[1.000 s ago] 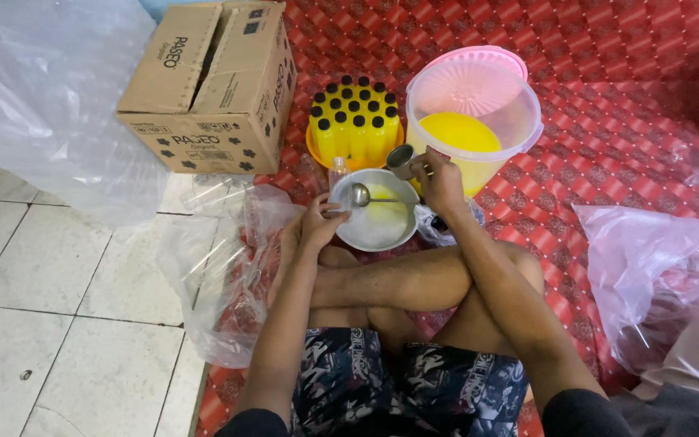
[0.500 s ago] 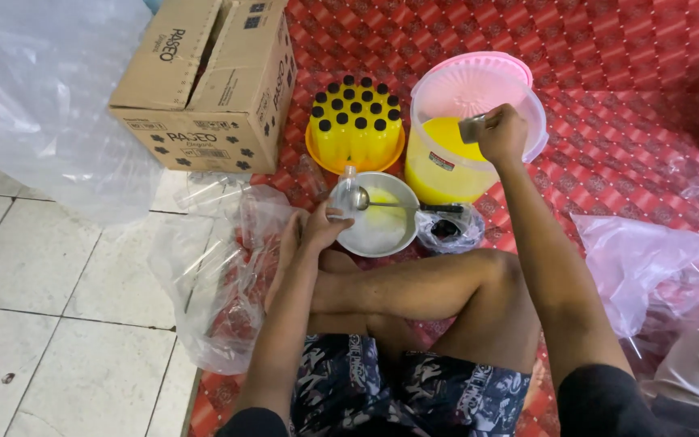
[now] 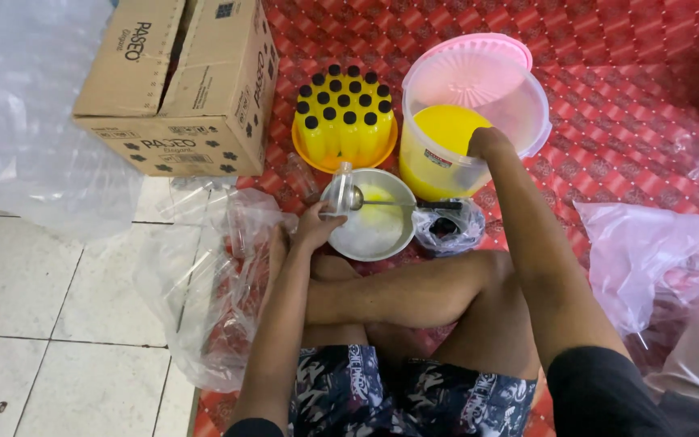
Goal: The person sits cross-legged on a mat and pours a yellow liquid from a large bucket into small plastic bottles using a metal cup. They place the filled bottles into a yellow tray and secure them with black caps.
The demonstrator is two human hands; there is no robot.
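I sit cross-legged on a red mat. My left hand (image 3: pixel 314 226) grips a small clear plastic bottle (image 3: pixel 340 188) upright at the rim of a metal bowl (image 3: pixel 371 235). A ladle (image 3: pixel 382 201) lies across the bowl. My right hand (image 3: pixel 487 143) reaches down inside a clear tub (image 3: pixel 519 105) holding yellow liquid (image 3: pixel 445 127); its fingers are hidden by the tub wall. Behind the bowl, several filled yellow bottles with black caps stand on a yellow tray (image 3: pixel 344 117).
A cardboard box (image 3: pixel 180 85) stands at the back left. A plastic bag of empty clear bottles (image 3: pixel 216 267) lies by my left knee. A small bag of black caps (image 3: pixel 449 226) sits right of the bowl. A pink lid (image 3: pixel 487 48) leans behind the tub. Loose plastic sheets lie left and right.
My right hand moved from the bowl up to the tub and has now dipped down inside it. My left hand stays on the bottle at the bowl.
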